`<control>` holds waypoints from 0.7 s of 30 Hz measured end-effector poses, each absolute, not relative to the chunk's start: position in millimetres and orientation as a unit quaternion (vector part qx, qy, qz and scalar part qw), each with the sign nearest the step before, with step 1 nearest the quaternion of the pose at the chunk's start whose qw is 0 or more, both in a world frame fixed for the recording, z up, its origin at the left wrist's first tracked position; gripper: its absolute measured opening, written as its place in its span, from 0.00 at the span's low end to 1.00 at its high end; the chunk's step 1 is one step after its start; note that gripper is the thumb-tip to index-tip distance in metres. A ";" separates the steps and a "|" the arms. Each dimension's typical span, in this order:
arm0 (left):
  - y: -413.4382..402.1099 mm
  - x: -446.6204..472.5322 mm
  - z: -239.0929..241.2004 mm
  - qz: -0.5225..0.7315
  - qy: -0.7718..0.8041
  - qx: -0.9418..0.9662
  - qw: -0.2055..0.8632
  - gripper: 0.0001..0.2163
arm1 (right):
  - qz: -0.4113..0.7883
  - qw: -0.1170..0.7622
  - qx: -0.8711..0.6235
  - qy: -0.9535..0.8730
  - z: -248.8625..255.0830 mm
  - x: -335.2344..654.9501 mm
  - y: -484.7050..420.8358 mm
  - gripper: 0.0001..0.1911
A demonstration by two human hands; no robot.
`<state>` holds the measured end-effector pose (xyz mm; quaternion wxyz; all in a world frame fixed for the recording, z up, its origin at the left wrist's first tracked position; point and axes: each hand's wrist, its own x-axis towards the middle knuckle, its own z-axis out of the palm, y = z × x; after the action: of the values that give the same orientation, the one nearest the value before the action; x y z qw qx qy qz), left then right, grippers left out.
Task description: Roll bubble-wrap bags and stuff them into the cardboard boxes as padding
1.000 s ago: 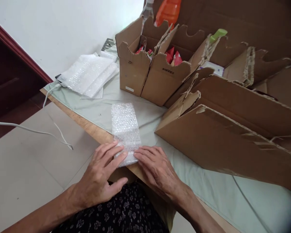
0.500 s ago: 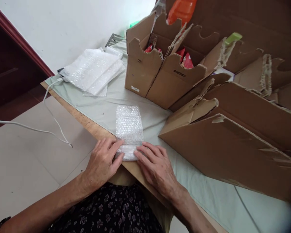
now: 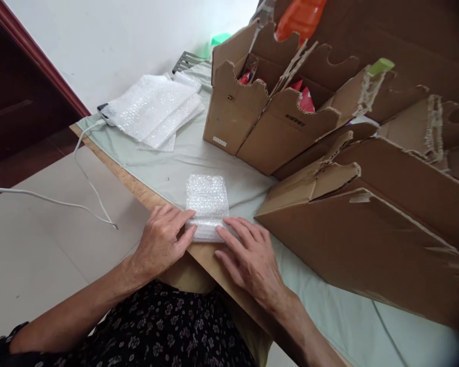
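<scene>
A clear bubble wrap sheet (image 3: 207, 191) lies on the cloth-covered table at its near edge, its near end folded over into a flat roll. My left hand (image 3: 162, 234) grips the left end of that fold, index finger on top and thumb at the near side. On the right end rest the fingertips of my right hand (image 3: 252, 255); its fingers are stretched out, and the thumb is apart, over the bare wooden table edge. Whether anything is wrapped inside the fold I cannot tell.
A pile of bubble wrap sheets (image 3: 156, 109) lies at the back left, over a dark-edged device with a white cable (image 3: 84, 176). Divided cardboard boxes (image 3: 309, 137) stand to the right, some with red packets (image 3: 306, 101). An orange plastic object (image 3: 300, 20) is behind them.
The fold has moved farther up the bubble wrap, leaving a shorter flat part. My right thumb has come away from the roll. The view has shifted slightly.
</scene>
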<state>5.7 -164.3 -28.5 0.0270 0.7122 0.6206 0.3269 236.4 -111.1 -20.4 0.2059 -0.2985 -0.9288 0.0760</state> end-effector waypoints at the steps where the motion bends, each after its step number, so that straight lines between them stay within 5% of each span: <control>1: -163.5 4.8 -28.1 0.322 0.624 0.711 0.016 0.08 | 0.077 0.188 -0.290 -0.935 -20.7 234.3 -108.6 0.17; 9: -179.7 8.5 -22.5 0.378 0.545 0.742 0.102 0.13 | 0.242 0.171 -0.314 -0.902 -0.6 237.3 -100.4 0.13; 16: -144.6 2.4 -31.1 0.333 0.610 0.717 0.052 0.10 | 0.082 0.191 -0.306 -0.929 -12.7 230.8 -105.0 0.18; 21: -158.1 2.2 -26.5 0.437 0.658 0.602 0.114 0.17 | 0.148 0.213 -0.335 -0.906 -19.0 219.2 -87.1 0.15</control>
<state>2.2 -158.1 -26.5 0.1139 0.6023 0.6583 0.4369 219.2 -87.1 -19.0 0.2131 -0.3354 -0.9056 0.1483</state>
